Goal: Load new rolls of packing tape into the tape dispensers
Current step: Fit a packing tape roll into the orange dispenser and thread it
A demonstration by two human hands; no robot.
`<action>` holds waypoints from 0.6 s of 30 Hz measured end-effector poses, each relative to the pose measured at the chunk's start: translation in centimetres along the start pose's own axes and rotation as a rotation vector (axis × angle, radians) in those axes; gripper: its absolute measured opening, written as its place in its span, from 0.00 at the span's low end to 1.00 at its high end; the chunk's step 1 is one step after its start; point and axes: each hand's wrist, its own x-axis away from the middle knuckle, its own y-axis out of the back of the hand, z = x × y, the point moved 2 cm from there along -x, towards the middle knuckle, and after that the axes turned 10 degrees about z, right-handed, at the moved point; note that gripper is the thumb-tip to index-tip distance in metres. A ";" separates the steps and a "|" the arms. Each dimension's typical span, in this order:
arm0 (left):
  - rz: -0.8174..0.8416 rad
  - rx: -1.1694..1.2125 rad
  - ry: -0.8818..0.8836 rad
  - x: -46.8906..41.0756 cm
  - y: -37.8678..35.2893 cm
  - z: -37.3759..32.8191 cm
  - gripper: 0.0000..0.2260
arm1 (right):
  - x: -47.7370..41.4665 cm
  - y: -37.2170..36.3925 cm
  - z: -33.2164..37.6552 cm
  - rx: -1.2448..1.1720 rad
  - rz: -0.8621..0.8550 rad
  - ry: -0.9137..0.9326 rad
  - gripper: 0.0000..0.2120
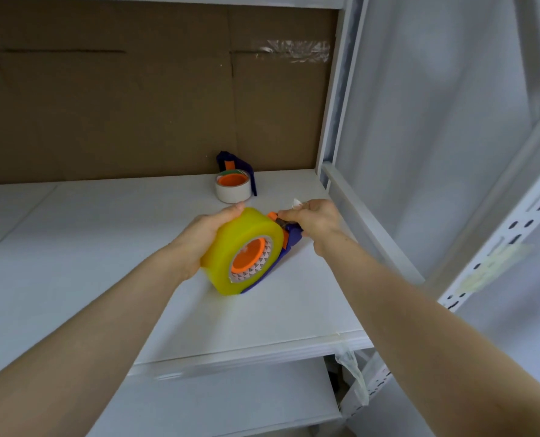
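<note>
A fat yellow tape roll (235, 244) sits on the orange hub of a blue dispenser (289, 239), lying on the white shelf (262, 316). My left hand (204, 236) curls round the roll's far side. At the dispenser's front end my right hand (313, 217) pinches a clear strip of tape (296, 202) by the cutter. Farther back stands a second blue dispenser (245, 171) carrying a thin white roll (233, 188) on an orange hub.
A brown cardboard sheet (136, 96) backs the shelf. White metal uprights (335, 99) and a slotted post (495, 247) stand at the right. A lower shelf (231, 402) shows below, with a scrap of clear tape (352, 367) hanging off the shelf corner.
</note>
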 end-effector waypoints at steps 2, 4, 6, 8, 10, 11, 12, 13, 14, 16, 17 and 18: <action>0.036 0.032 0.033 0.3 0.1 -0.3 0.16 | -0.3 -0.1 0.0 -0.015 0.010 -0.021 0.13; 0.077 0.066 0.065 0.5 0.2 -0.7 0.15 | -0.2 -0.1 0.3 -0.012 0.024 -0.041 0.11; 0.067 0.062 0.066 0.5 0.2 -0.7 0.17 | -0.1 -0.1 0.4 0.001 0.030 -0.070 0.10; 0.003 0.045 0.047 0.3 0.1 -0.5 0.20 | -0.1 0.0 0.5 -0.009 0.042 -0.097 0.10; -0.066 0.052 0.020 0.2 -0.2 -0.4 0.20 | -0.1 0.0 0.6 -0.014 0.076 -0.112 0.09; -0.089 0.058 0.006 0.3 -0.4 -0.4 0.18 | -0.2 0.0 0.7 -0.006 0.098 -0.122 0.09; -0.105 0.064 -0.007 0.3 -0.5 -0.4 0.17 | -0.2 0.1 0.9 0.010 0.122 -0.137 0.08; -0.116 0.066 -0.017 0.3 -0.6 -0.4 0.16 | -0.3 0.1 1.0 0.034 0.145 -0.154 0.09; -0.126 0.062 -0.025 0.3 -0.6 -0.4 0.15 | -0.4 0.1 1.2 0.065 0.163 -0.168 0.10; -0.131 0.046 -0.024 0.4 -0.8 -0.5 0.14 | -0.8 0.1 1.3 0.145 0.184 -0.189 0.13; -0.130 0.039 -0.019 0.4 -0.8 -0.6 0.14 | -0.9 0.1 1.3 0.188 0.189 -0.197 0.14; -0.131 0.033 -0.012 0.4 -0.9 -0.6 0.15 | -1.1 0.1 1.3 0.230 0.190 -0.202 0.14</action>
